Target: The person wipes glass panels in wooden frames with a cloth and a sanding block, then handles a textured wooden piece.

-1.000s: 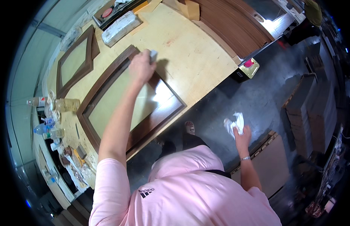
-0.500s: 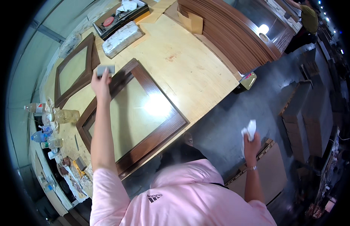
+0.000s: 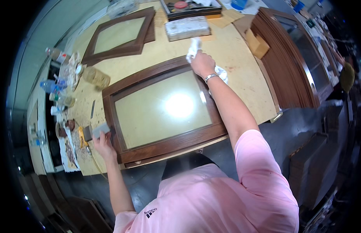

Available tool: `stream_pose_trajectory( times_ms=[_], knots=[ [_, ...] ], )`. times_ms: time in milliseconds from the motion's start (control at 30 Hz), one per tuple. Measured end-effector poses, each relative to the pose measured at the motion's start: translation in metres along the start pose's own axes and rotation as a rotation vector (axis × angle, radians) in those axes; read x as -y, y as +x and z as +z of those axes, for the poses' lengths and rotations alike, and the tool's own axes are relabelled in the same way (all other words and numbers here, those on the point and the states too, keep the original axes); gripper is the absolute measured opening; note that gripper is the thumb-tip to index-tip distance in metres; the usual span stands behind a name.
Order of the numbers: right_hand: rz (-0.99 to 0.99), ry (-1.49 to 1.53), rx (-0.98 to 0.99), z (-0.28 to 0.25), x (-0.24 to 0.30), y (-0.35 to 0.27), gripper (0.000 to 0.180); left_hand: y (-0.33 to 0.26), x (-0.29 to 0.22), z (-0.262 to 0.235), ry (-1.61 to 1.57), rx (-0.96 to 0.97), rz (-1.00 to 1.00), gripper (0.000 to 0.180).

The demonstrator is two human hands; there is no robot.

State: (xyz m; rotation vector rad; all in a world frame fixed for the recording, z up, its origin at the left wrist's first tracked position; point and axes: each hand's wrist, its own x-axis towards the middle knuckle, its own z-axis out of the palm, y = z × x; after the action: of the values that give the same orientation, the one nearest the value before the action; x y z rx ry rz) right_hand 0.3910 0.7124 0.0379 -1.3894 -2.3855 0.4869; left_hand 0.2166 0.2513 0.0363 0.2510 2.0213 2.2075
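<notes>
A dark brown wooden frame [image 3: 170, 144] lies flat at the table's front edge, with a pane [image 3: 145, 108] in it that catches a bright glare. My right hand [image 3: 204, 64] reaches to the frame's far right corner, its fingers closed on a white cloth [image 3: 194, 48]. Part of the cloth hangs out beside the wrist. At the near left corner, my left hand [image 3: 104, 146] pinches a small grey block [image 3: 101, 129], probably a sanding sponge. That block is just left of the frame's side rail.
Another brown frame [image 3: 148, 34] rests farther back. Behind stand a white wrapped block [image 3: 188, 29] and a black tray [image 3: 209, 12]. Plastic bottles [image 3: 95, 77] line the left side, near a yellow air gun [image 3: 83, 136]. Stacked brown panels [image 3: 283, 64] fill the right.
My left hand has come back from the frame's far corner to its near left with the grey block. My right hand has swung from beside me onto the far right corner with the cloth.
</notes>
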Motion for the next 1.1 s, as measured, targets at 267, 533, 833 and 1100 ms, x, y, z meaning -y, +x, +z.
stream_pose_trajectory(
  times_ms=[267,533,833,1100],
  knots=[
    [-0.171,-0.222,0.148,-0.043,-0.047,-0.107,0.016,0.023,0.023,0.015,-0.029,0.086,0.06,0.02],
    [0.225,-0.183,0.336,-0.13,-0.075,-0.295,0.021,0.031,0.029,-0.008,-0.233,0.106,-0.123,0.016],
    [-0.875,0.356,0.126,-0.015,0.138,-0.3,0.039,0.045,0.025,-0.002,-0.283,0.151,-0.214,0.013],
    [-1.193,0.109,0.223,0.037,0.148,-0.336,0.048,0.049,0.031,-0.013,-0.307,0.225,-0.263,0.015]
  ],
)
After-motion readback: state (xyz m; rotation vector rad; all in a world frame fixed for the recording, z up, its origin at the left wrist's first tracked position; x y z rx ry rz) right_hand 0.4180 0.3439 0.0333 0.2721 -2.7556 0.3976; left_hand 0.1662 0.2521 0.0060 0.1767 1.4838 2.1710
